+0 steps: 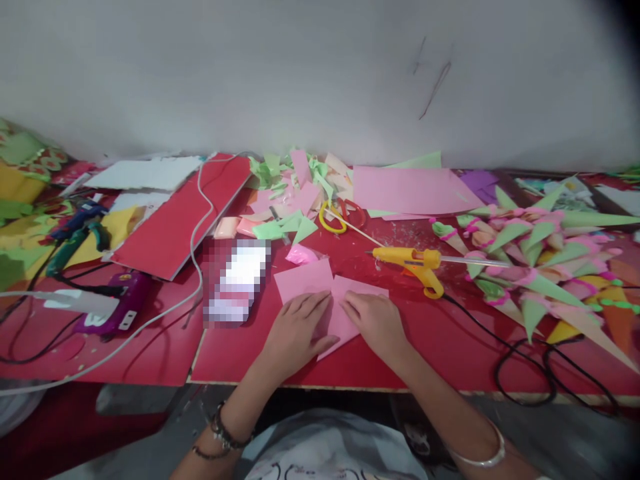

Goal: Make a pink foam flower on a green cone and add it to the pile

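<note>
A folded sheet of pink paper (307,277) lies on the red table in front of me, with a crease or an edge running down its middle. My left hand (303,327) rests flat on its left part, fingers stretched out and thumb apart. On the right part, my right hand (375,320) has its fingers bent and pressed together at the paper near the middle line; its thumb is mostly hidden. Just beyond the paper lies a small bright pink packet (305,255). A yellow glue gun (415,260) with a clear glue stick lies to the right of the paper.
Scissors (333,219) with yellow and red handles lie behind, near paper scraps (295,183) and pink sheets (410,190). Paper cones (535,247) are heaped at right, beside a black cord (525,393). A blurred phone (240,280), red board (185,213) and purple power strip (127,307) occupy the left.
</note>
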The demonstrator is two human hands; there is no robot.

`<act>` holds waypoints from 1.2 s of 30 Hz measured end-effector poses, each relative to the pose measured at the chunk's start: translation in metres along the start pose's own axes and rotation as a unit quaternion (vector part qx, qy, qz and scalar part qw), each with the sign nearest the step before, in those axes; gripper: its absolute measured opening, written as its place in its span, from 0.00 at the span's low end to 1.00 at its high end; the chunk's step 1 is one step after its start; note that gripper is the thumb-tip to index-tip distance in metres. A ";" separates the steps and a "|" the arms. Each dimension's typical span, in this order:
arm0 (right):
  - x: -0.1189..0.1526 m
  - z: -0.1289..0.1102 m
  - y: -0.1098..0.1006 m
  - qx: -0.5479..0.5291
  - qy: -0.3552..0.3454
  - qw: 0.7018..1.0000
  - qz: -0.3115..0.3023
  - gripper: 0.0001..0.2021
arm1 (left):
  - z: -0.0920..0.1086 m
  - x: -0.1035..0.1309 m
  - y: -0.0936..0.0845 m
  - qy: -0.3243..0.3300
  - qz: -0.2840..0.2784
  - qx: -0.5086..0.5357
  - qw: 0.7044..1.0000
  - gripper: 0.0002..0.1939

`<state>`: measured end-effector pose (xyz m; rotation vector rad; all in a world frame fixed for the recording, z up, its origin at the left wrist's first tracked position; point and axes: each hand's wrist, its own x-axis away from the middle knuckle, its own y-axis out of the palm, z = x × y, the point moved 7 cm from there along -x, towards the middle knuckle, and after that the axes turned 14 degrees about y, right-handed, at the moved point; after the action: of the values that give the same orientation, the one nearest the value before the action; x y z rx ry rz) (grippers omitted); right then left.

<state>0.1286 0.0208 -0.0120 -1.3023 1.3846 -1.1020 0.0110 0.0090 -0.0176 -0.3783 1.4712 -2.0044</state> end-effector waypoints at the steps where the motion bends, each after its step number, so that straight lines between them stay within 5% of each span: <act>1: 0.000 0.000 0.000 0.000 0.001 1.000 0.001 0.11 | 0.000 0.000 0.000 0.001 0.000 0.000 1.000 0.32; 15: -0.001 0.000 -0.001 0.003 0.009 1.000 0.028 0.12 | 0.000 0.002 -0.004 0.009 -0.009 0.019 1.000 0.34; 36: -0.002 -0.001 0.000 -0.003 0.010 1.000 0.014 0.10 | 0.001 0.006 -0.006 0.114 -0.134 0.050 0.983 0.33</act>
<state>0.1279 0.0231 -0.0115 -1.2759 1.4178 -1.0962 0.0055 0.0059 -0.0128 -0.3280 1.5128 -2.3933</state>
